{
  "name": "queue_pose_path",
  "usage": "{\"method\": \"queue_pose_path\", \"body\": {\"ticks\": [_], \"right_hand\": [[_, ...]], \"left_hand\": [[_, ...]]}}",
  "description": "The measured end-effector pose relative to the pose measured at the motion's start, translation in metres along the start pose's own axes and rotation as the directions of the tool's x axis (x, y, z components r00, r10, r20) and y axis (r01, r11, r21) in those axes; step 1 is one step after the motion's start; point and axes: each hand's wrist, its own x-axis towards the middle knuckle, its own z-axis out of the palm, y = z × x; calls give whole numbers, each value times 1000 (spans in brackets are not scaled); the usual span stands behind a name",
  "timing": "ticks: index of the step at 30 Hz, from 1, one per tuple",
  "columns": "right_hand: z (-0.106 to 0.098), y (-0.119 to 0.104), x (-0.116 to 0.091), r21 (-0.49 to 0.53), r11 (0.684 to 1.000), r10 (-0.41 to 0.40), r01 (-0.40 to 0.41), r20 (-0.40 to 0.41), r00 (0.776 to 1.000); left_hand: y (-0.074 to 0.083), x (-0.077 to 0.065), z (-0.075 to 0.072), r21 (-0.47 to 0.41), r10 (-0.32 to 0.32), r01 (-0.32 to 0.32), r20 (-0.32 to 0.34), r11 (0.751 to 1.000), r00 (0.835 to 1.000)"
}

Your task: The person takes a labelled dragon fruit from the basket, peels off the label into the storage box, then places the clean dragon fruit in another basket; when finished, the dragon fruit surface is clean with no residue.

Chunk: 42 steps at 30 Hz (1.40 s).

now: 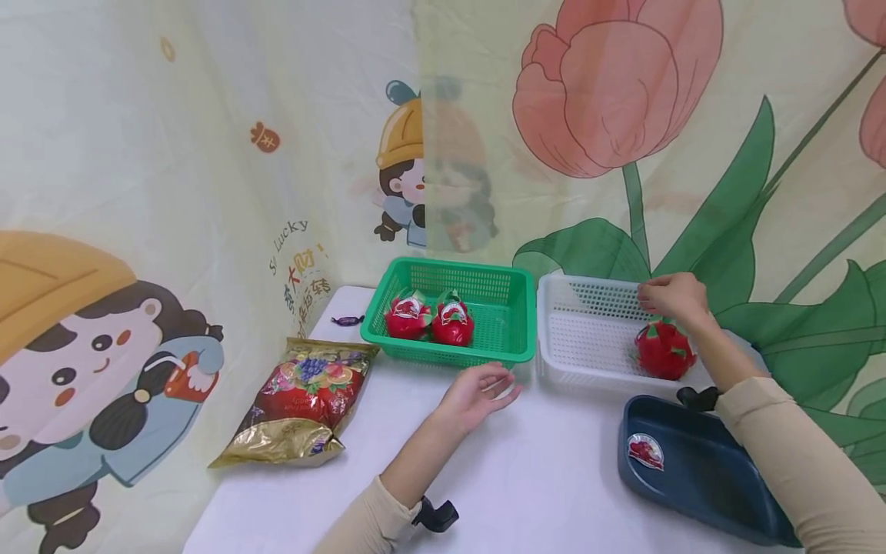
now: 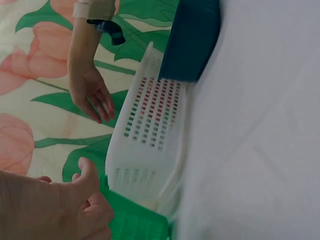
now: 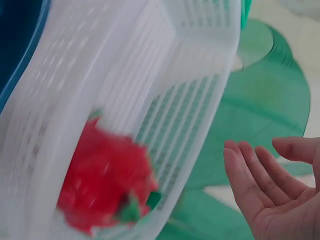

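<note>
My right hand (image 1: 678,298) is held over the right part of the white basket (image 1: 577,350). Its fingers are loosely bent with nothing between them. Below it, a red dragon fruit (image 1: 666,352) with green tips lies in that basket. In the right wrist view the fruit looks blurred, and the hand is apart from it. My left hand (image 1: 477,396) hovers in front of the green basket (image 1: 508,350), fingers relaxed, holding nothing. Two dragon fruits with round stickers, a left one (image 1: 407,317) and a right one (image 1: 453,322), sit side by side in the green basket's left half.
A dark blue tray (image 1: 699,469) with a sticker (image 1: 646,452) inside stands at the right front, under my right forearm. Left lies a gold and red candy bag (image 1: 301,400), with a small purple wrapped candy (image 1: 348,320) behind it. A printed curtain (image 1: 484,154) closes off the back.
</note>
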Motion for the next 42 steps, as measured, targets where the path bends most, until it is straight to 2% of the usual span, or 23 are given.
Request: {"method": "queue_pose_path", "body": {"ticks": [4, 7, 12, 16, 22, 28, 33, 38, 42], "right_hand": [[18, -20, 1, 71, 997, -43, 39, 53, 998], [31, -36, 3, 110, 992, -74, 65, 79, 994], [56, -61, 7, 166, 982, -107, 87, 113, 988], [78, -77, 9, 210, 973, -127, 94, 152, 980], [108, -99, 14, 308, 949, -138, 70, 206, 969], [134, -124, 21, 376, 926, -142, 37, 254, 957], [156, -141, 29, 391, 920, -148, 7, 332, 932], [173, -154, 36, 420, 906, -126, -57, 396, 909], [185, -161, 44, 421, 901, -103, -101, 434, 895]], "left_hand": [[11, -8, -17, 26, 48, -47, -26, 999, 999], [20, -11, -28, 10, 92, -92, -52, 996, 994], [40, -14, -46, -10, 164, -167, -121, 986, 979], [56, -13, -63, -9, 215, -221, -213, 975, 953], [77, -10, -83, -58, 294, -329, -323, 942, 900], [94, -6, -96, -112, 334, -401, -376, 909, 864], [102, 0, -112, -134, 371, -451, -391, 882, 842], [107, 6, -127, -125, 372, -447, -383, 886, 845], [109, 8, -131, -120, 386, -451, -354, 884, 852]]}}
